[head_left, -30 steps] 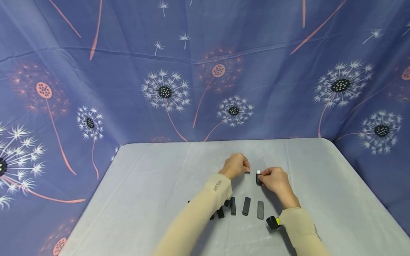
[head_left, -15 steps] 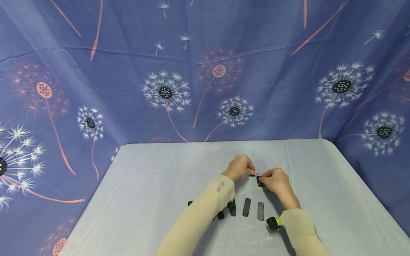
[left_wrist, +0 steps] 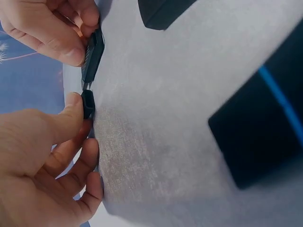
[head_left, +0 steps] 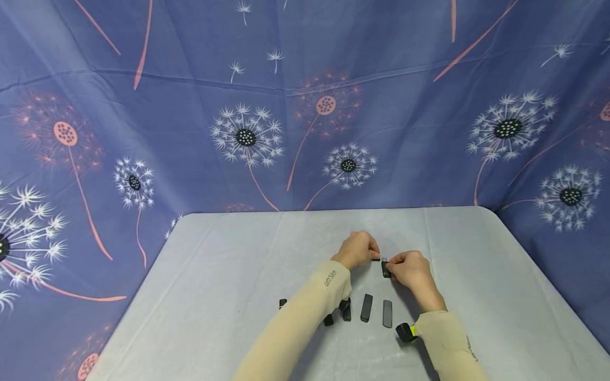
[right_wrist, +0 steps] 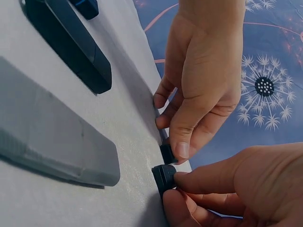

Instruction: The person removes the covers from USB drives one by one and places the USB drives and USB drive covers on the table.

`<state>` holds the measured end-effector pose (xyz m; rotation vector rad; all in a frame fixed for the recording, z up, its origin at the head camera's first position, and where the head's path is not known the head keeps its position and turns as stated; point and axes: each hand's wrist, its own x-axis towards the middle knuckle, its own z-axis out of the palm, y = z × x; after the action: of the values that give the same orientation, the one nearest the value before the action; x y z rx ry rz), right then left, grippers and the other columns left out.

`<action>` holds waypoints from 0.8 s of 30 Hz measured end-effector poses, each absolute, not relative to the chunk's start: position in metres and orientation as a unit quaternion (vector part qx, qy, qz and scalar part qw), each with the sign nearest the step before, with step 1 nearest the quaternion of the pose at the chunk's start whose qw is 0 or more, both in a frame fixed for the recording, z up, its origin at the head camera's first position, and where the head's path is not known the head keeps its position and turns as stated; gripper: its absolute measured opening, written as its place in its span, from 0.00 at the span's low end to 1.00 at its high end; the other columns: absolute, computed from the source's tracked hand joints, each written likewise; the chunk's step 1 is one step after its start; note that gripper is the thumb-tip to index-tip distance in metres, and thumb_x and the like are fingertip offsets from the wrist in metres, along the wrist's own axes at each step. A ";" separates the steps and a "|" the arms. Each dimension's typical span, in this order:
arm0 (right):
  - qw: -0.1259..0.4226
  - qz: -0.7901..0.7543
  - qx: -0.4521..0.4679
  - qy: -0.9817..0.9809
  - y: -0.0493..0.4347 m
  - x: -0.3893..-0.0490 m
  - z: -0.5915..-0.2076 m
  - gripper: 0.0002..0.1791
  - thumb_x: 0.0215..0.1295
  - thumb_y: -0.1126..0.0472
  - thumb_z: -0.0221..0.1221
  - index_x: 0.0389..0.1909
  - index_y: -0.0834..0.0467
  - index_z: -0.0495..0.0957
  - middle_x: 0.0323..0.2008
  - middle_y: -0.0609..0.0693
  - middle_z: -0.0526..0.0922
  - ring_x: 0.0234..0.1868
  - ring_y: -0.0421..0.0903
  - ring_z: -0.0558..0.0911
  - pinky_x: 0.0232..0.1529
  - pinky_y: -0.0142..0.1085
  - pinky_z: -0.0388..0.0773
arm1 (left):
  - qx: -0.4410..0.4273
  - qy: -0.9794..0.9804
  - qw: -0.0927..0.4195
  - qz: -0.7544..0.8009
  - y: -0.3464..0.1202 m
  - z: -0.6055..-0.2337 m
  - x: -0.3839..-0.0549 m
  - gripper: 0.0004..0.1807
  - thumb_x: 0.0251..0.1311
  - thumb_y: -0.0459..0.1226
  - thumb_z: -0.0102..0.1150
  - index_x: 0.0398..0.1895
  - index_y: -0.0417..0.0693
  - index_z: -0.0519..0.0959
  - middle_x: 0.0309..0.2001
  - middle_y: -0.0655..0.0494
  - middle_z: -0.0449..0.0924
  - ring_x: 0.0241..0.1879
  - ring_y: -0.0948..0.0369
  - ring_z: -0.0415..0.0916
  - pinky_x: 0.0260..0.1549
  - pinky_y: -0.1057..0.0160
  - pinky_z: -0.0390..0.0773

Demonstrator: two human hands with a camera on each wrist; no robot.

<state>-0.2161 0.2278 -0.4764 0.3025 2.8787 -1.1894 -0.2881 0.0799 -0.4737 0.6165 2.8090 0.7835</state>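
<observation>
My right hand (head_left: 411, 269) pinches a black USB flash drive (left_wrist: 94, 56) between thumb and fingers, its metal plug (left_wrist: 86, 86) exposed at one end. A small black cap (left_wrist: 88, 104) is pinched between the thumb and finger of my left hand (head_left: 356, 250). In the left wrist view the cap's end lies right at the tip of the plug. Both pieces are close over the table, cap and drive nearly end to end. Nearer the body, a black stick (head_left: 366, 308) and a grey stick (head_left: 387, 314) lie side by side.
More dark sticks lie to the left, one (head_left: 347, 309) partly behind my left sleeve (head_left: 297, 323) and another (head_left: 283, 302) at its far side. A black wrist device (head_left: 405, 332) sits at my right cuff. A dandelion-patterned cloth (head_left: 305, 106) hangs behind the pale table (head_left: 229, 254).
My left hand has moved right, bringing the cap close to the drive's plug. The drive in my right hand has tilted slightly and shifted a little nearer the body.
</observation>
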 end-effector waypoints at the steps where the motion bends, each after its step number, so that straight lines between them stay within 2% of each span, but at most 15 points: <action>1: 0.006 -0.380 0.097 0.920 0.228 -0.216 -0.477 0.09 0.63 0.64 0.67 0.31 0.68 0.87 0.17 0.50 0.85 0.18 0.41 0.81 0.23 0.34 0.74 | 0.209 0.938 0.079 0.264 0.080 -0.474 -0.289 0.03 0.63 0.42 0.72 0.31 0.57 0.92 0.31 0.68 0.89 0.33 0.70 0.81 0.38 0.70 0.80; 7: 0.008 -0.380 0.098 0.920 0.228 -0.217 -0.478 0.09 0.64 0.63 0.67 0.32 0.68 0.87 0.17 0.50 0.85 0.18 0.41 0.82 0.23 0.34 0.74 | 0.221 0.935 0.074 0.266 0.080 -0.476 -0.290 0.04 0.63 0.41 0.72 0.31 0.57 0.92 0.30 0.68 0.89 0.32 0.70 0.80 0.36 0.71 0.78; 14: 0.013 -0.389 0.100 0.916 0.229 -0.217 -0.478 0.10 0.65 0.63 0.66 0.34 0.69 0.87 0.18 0.51 0.86 0.20 0.42 0.83 0.22 0.34 0.75 | 0.220 0.937 0.077 0.261 0.080 -0.478 -0.291 0.04 0.64 0.43 0.71 0.33 0.58 0.92 0.32 0.68 0.89 0.37 0.69 0.83 0.39 0.70 0.80; 24: 0.019 -0.388 0.094 0.917 0.229 -0.217 -0.478 0.11 0.66 0.63 0.65 0.34 0.69 0.87 0.18 0.51 0.86 0.20 0.43 0.84 0.22 0.35 0.75 | 0.228 0.939 0.071 0.246 0.080 -0.477 -0.291 0.05 0.65 0.44 0.70 0.35 0.59 0.93 0.33 0.69 0.90 0.37 0.70 0.83 0.38 0.72 0.79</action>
<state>-0.2169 0.2293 -0.4776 0.2911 2.8455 -1.2056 -0.2915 0.0801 -0.4774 0.6845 2.8250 0.7400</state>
